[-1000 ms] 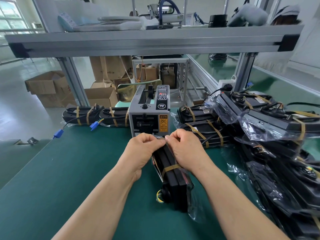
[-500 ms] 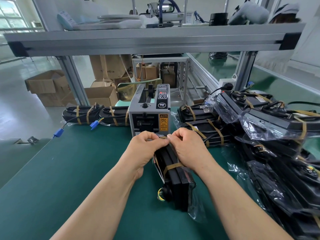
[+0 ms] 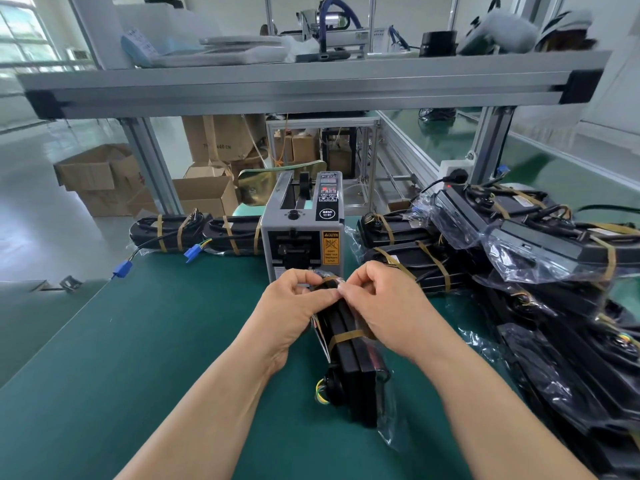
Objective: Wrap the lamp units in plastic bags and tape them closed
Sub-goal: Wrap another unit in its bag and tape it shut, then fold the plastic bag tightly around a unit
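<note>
- Black lamp unit [image 3: 349, 362] in a clear plastic bag [image 3: 388, 427], lying lengthwise on the green table [image 3: 138, 341], far end up between the fingertips.
- Left hand [image 3: 291, 306] and right hand [image 3: 384, 303] curled, thumbs and forefingers pinching the plastic bag at that end.
- Brown tape band [image 3: 346, 336] just nearer than the right fingers.
- Grey tape dispenser [image 3: 301, 237] just beyond the fingertips.
- Bagged units [image 3: 554, 271] piled right of the fingers.

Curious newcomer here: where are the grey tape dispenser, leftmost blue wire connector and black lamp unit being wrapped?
Grey boxy tape dispenser [image 3: 303, 237]: head view, front panel.
Leftmost blue plastic wire connector [image 3: 122, 270]: head view, body.
Black lamp unit [image 3: 353, 372]: head view, top face.
</note>
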### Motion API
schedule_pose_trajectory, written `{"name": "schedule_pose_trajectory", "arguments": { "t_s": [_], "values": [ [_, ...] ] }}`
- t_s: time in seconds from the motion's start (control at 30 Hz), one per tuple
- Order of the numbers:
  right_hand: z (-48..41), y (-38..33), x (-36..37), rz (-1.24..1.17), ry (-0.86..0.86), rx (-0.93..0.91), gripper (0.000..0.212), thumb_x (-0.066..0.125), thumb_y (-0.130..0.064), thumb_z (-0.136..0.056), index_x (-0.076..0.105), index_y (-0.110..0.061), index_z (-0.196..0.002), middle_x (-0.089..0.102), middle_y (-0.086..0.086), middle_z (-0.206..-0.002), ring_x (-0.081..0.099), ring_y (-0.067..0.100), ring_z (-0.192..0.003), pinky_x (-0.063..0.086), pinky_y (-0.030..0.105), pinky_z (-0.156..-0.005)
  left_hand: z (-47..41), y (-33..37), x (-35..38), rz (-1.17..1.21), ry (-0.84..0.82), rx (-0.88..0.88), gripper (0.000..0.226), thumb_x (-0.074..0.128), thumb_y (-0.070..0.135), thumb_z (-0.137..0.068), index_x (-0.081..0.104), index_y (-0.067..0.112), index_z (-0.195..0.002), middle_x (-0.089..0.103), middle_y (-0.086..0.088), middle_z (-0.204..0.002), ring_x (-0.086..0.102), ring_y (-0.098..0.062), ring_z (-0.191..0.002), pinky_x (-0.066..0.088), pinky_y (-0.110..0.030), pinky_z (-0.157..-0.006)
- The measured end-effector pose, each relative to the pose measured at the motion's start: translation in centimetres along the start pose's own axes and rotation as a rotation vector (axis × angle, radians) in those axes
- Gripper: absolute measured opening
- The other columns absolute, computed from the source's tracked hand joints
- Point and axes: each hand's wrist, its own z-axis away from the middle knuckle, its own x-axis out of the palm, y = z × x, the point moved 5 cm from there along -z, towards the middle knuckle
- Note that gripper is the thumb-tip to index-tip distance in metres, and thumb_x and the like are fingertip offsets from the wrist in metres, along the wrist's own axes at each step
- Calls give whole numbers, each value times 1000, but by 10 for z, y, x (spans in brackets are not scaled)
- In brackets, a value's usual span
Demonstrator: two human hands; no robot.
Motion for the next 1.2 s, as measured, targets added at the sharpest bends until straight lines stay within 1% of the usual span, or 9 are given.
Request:
{"name": "schedule_pose_trajectory", "arguments": {
  "t_s": [0.33,0.47,0.6,0.67,0.77,0.83,0.9,1.03,1.2],
  "values": [
    [115,-11,-12,153,41,-318,41,80,-6,-75,51,-35,-72,53,-17,-103,59,6,-84,44,12,-69,3,-3,8,-2,18,11,22,77,19,-83,62,21,-99,60,13,-59,55,4,-47,45,-18,-44],
    [133,-15,-21,-29,189,-400,21,77,-40,-67,63,-35,-82,65,-14,-97,65,5,-72,48,13,-54,7,-1,9,7,6,15,23,75,17,-86,60,18,-104,63,15,-56,57,5,-47,46,-17,-44],
    [117,12,-11,-135,266,-182,98,76,-70,-43,41,-50,-133,47,-32,-135,44,-12,-125,40,10,-92,11,2,7,-33,45,36,24,75,20,-86,60,20,-104,64,0,-77,62,0,-54,49,-19,-48],
    [105,24,13,-196,198,-60,118,78,-68,-34,27,-58,-140,40,-36,-141,35,-19,-129,33,8,-96,14,2,8,-71,48,46,23,75,23,-86,59,23,-103,61,-2,-79,64,-5,-63,53,-22,-54],
    [94,39,43,-271,231,-7,105,84,-56,-40,32,-71,-129,55,-33,-131,49,-19,-115,40,5,-87,20,4,8,-215,49,96,17,72,31,-88,59,30,-98,56,4,-77,58,-8,-67,56,-30,-65],
    [91,45,51,-308,225,-4,94,86,-46,-47,36,-78,-120,64,-29,-122,58,-14,-108,45,10,-87,27,12,4,-424,80,199,7,65,30,-92,60,35,-91,56,11,-89,55,-1,-72,47,-17,-70],
    [90,45,48,-330,186,-45,83,83,-41,-52,43,-78,-115,69,-28,-111,66,-7,-101,51,15,-84,37,26,-3,-585,78,342,26,52,13,-96,60,37,-93,50,20,-107,51,9,-93,37,-6,-75],
    [82,32,23,-403,121,-139,60,78,-27,-60,65,-54,-111,74,-25,-103,69,-5,-95,49,5,-77,51,42,-17,-854,-126,604,67,48,-5,-82,50,33,-137,35,29,-138,23,6,-136,19,-19,-115],
    [50,12,27,-849,-203,-22,39,75,-21,-67,74,-28,-105,75,14,-107,73,24,-95,59,37,-76,46,40,-84,-679,-4,477,59,73,34,-84,47,48,-135,40,42,-132,30,18,-130,27,-17,-108]
  ]
}}
